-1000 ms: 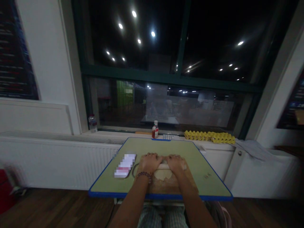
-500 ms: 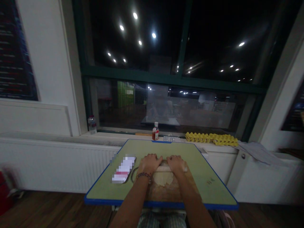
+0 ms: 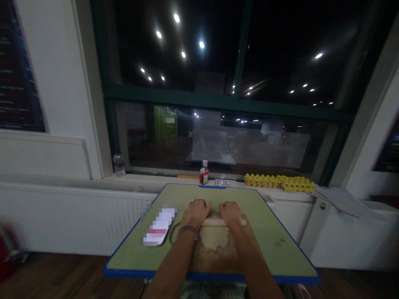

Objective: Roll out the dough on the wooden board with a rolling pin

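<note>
A pale rolling pin (image 3: 214,222) lies crosswise on a wooden board (image 3: 215,263). My left hand (image 3: 198,211) is closed over its left part, with a beaded bracelet (image 3: 189,229) at the wrist. Over the right part, my right hand (image 3: 230,212) is closed too, and the pin's end sticks out past it. Just on my side of the pin, a thin, flat sheet of dough (image 3: 214,238) with a ragged near edge lies on the board. The pin's far side is partly hidden by my hands.
The board rests on a green table (image 3: 280,249) with a blue rim. A phone (image 3: 160,226) lies left of the board. Behind, the sill holds a bottle of reddish liquid (image 3: 203,173), a clear bottle (image 3: 119,164) and yellow egg trays (image 3: 279,182). White radiators flank the table.
My hands and the rolling pin stay nearly in place, shifted very slightly away from me relative to the dough. More of the dough's far part shows. The view has moved a little closer.
</note>
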Motion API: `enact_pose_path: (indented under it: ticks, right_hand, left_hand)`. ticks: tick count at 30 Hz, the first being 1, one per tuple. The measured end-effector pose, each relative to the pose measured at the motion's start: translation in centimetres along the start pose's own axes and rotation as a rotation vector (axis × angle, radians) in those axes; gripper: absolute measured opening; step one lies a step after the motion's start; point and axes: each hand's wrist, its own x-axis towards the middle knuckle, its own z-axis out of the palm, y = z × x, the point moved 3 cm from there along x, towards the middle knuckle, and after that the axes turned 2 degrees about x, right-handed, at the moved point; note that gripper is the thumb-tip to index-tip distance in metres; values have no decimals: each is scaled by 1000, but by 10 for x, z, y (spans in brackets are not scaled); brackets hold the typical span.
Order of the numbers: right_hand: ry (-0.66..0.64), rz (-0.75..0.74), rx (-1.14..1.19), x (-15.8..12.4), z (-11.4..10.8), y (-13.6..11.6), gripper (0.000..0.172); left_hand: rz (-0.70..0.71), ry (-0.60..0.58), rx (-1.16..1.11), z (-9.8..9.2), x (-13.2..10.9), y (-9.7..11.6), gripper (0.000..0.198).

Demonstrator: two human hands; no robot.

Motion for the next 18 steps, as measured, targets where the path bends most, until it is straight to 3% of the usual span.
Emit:
enact_pose_path:
  ticks: [6, 18]
  right_hand:
    - [12, 6, 26, 8, 3, 0, 38]
    - [2, 14, 50, 11, -6, -5, 39]
  left_hand:
    - [-20, -19, -1, 9, 13, -5, 49]
    - [-43, 7, 46, 9, 23, -6, 49]
